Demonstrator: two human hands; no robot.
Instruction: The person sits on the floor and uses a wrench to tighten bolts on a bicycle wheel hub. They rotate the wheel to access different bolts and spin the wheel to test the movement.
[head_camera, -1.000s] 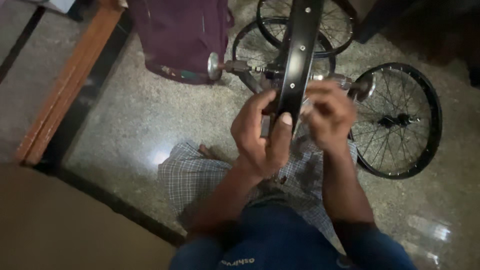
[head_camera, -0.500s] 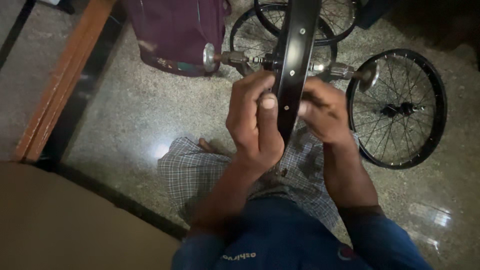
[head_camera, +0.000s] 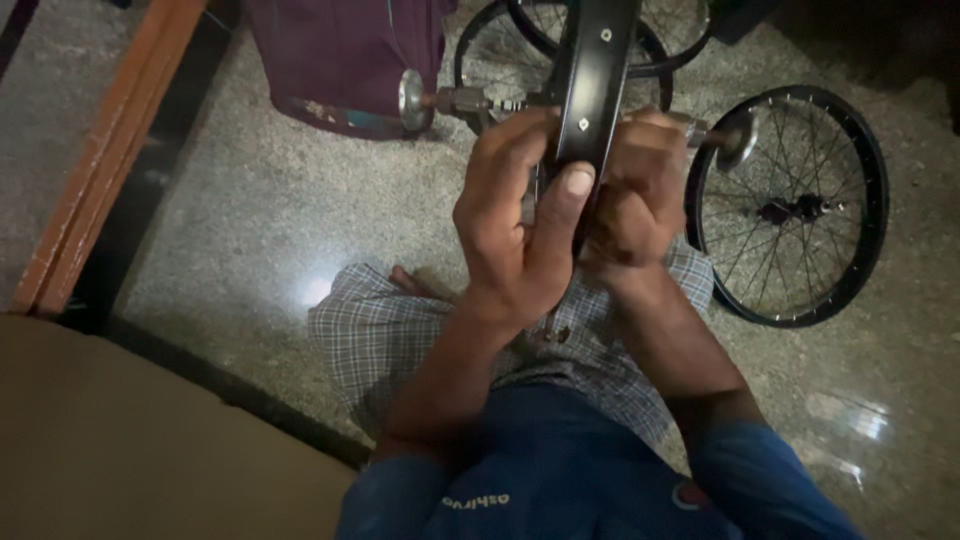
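Observation:
A black bicycle wheel rim (head_camera: 597, 75) stands edge-on in front of me, running up out of the frame. My left hand (head_camera: 515, 225) grips its near edge, thumb pressed flat on the rim's inner face. My right hand (head_camera: 635, 195) is closed against the rim's right side, fingers curled; whether it holds a small part is hidden. A metal axle with round end caps (head_camera: 412, 100) crosses behind the rim, its right cap (head_camera: 738, 138) showing past my right hand.
A spoked black wheel (head_camera: 790, 205) lies on the speckled stone floor at right. More rims (head_camera: 505, 40) lie behind. A maroon bag (head_camera: 340, 50) sits at top left. A wooden strip (head_camera: 100, 170) runs along the left. My checked cloth (head_camera: 400, 335) covers my legs.
Both hands and the rim have shifted slightly left and nearer to me. My left thumb now presses flat on the rim and my right hand has closed tighter against it.

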